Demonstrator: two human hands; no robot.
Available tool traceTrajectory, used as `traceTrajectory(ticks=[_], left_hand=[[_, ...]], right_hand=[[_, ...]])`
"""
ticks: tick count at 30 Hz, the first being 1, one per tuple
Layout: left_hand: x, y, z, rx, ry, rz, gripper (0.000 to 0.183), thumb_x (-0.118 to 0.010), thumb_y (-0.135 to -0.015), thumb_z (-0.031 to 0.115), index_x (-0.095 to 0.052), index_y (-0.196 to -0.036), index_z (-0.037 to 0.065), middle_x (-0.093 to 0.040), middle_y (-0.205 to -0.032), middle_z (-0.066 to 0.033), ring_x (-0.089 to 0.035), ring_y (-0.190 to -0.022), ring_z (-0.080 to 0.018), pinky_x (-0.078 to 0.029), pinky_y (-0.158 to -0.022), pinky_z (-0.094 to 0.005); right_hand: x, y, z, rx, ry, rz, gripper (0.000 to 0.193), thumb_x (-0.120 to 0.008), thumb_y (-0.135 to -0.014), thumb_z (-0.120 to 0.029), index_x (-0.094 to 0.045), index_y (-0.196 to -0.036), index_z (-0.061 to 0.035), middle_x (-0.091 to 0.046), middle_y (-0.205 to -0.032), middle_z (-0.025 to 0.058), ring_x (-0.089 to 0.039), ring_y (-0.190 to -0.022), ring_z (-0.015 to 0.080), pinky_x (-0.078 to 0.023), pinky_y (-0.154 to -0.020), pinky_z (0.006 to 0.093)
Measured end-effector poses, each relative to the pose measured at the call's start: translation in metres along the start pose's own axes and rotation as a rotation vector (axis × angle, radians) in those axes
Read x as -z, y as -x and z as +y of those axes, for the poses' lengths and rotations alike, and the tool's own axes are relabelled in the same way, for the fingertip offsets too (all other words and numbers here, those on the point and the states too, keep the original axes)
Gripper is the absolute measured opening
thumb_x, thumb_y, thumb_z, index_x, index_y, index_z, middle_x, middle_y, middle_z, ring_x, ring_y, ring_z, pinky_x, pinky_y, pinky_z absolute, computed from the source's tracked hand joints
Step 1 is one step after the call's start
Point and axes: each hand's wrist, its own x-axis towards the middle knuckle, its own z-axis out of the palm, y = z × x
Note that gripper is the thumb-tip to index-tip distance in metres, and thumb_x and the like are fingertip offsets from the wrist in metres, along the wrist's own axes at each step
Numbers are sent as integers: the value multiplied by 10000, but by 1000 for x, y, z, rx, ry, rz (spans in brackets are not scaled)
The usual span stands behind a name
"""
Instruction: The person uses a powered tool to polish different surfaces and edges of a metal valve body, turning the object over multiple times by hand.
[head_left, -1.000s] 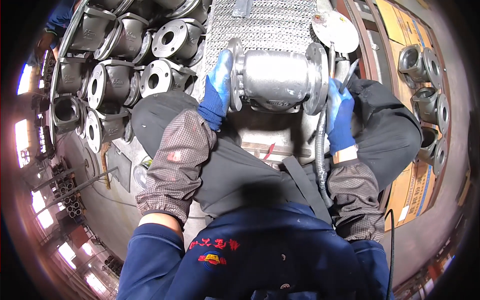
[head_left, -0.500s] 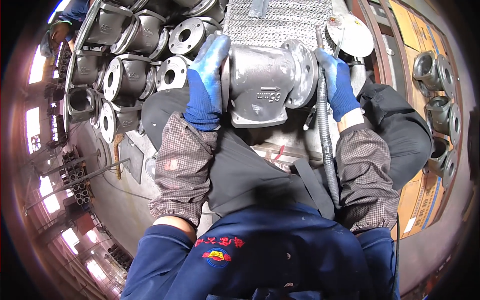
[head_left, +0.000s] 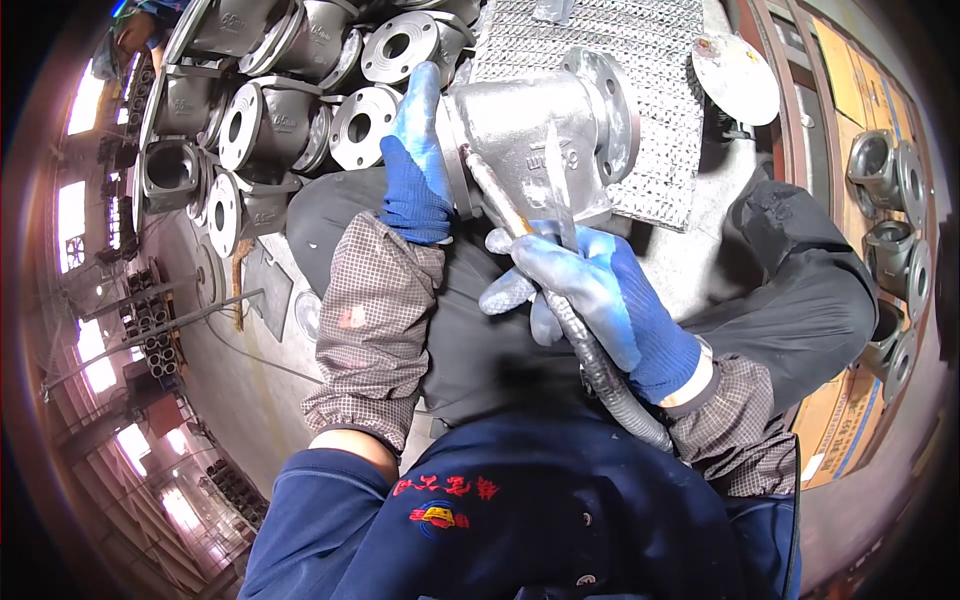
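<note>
A grey cast-metal valve body (head_left: 515,115) with flanged ends lies in front of me, tilted slightly, on the textured mat's near edge. My left hand (head_left: 420,150), in a blue glove, holds it by the left flange. In my gloved right hand (head_left: 590,285) is a rod-like tool (head_left: 497,190) joined to a ribbed flexible hose (head_left: 610,395). Its thin tip reaches the left flange near my left hand. A pale pointed blade-like tool (head_left: 558,190) also sticks up from the right hand, in front of the casting; its lower end is hidden by the fingers.
Similar castings (head_left: 265,125) are stacked at the left. More castings (head_left: 890,245) stand on wooden boards (head_left: 850,400) at the right. A round whitish disc (head_left: 735,80) sits beyond the textured mat (head_left: 660,130). At the far upper left another person's hand (head_left: 135,32) shows.
My right hand has moved left and nearer to me, bringing the hose-fed tool across to the left flange. The casting has turned slightly; its right end has swung away. My left hand stays on it.
</note>
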Motion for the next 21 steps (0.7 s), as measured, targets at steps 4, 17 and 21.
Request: traceTrajectory(ticks=[4, 17, 21], left_hand=[[-1, 2, -3, -141, -141, 32, 454, -469, -970, 365, -508, -1218, -14, -600, -1135, -135, -625, -984, -211, -523, -856, -318], [20, 2, -10, -608, -924, -92, 428, -471, -954, 86, -394, -1358, -34, -474, -1345, -208, -486, -1239, -296, -394, -1042, -361], [21, -3, -12, -534, -752, -44, 443, -487, -947, 75, -385, -1365, -32, -467, -1354, -201, -489, -1236, -286, -402, -1032, -352]], right_hand=[[-4, -9, 8, 73, 23, -7, 379, -475, -956, -277, -599, -1149, 26, -701, -846, 121, -539, -545, 86, -410, -503, 203], [-29, -33, -3, 87, -263, 10, 427, -454, -939, -342, -578, -1117, 26, -701, -914, 118, -532, -570, 77, -415, -508, 198], [-32, -24, -2, 86, -249, 63, 390, -453, -944, -346, -588, -1041, 7, -707, -910, 96, -534, -561, 70, -410, -504, 190]])
